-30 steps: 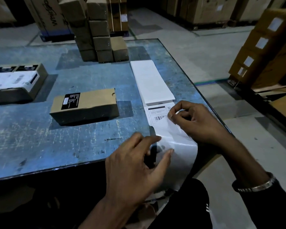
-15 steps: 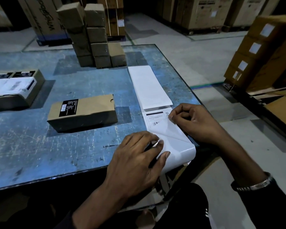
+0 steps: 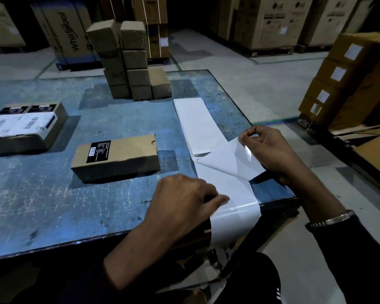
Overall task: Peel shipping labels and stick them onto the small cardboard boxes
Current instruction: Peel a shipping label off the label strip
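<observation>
So the right hand (image 3: pixel 270 152) pinches a label (image 3: pixel 230 161) corner, lifting it off the liner strip (image 3: pixel 198 123), blank side up. Left hand (image 3: pixel 184 202) presses the strip flat by the blue table (image 3: pixel 42 194) near edge. Small box (image 3: pixel 116 156) with a black sticker sits just left; "Whirlpool" carton (image 3: pixel 68 31) and "LG" cartons (image 3: pixel 274 20) behind.

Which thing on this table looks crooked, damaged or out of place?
The stack of small boxes at the table's far edge: its left column leans, with the top box tilted out of line. The backing strip hangs over the near edge, but that suits the peeling. No damage or spill is visible.
</observation>
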Motion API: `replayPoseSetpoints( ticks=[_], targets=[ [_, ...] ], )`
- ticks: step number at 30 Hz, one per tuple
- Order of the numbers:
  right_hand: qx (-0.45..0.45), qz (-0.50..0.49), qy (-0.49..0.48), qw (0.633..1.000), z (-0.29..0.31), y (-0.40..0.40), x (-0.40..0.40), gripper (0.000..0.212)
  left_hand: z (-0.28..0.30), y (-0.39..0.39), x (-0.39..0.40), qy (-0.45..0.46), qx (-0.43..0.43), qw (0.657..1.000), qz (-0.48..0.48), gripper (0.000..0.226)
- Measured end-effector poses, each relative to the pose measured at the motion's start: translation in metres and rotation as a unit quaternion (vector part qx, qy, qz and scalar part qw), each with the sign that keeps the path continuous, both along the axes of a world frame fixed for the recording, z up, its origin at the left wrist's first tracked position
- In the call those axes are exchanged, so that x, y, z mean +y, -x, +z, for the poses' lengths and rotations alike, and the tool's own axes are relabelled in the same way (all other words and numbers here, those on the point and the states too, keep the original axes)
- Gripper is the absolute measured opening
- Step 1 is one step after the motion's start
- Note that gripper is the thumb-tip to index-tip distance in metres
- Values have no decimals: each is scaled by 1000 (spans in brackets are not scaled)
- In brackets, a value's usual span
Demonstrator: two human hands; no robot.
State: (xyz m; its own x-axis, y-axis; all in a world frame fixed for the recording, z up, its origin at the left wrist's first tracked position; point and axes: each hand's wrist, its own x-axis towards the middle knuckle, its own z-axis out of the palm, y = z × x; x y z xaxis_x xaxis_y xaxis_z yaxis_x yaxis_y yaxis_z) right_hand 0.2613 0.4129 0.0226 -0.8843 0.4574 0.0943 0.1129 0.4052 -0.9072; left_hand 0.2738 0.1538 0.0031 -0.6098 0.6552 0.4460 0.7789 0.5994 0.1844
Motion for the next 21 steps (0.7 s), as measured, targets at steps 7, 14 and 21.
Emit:
replayPoseSetpoints(
  ticks=[7, 14, 21],
  targets=[
    [14, -27, 10, 999, -3, 16, 8, 15, 3, 12, 12, -30, 1, 1000, -10, 33],
    [14, -57, 49, 997, 7, 25, 20, 10, -3, 19, 8, -3, -75, 997, 10, 67],
    [25, -95, 96, 991, 13, 31, 20, 11, -4, 15, 7, -11, -54, 998, 2, 65]
  ],
)
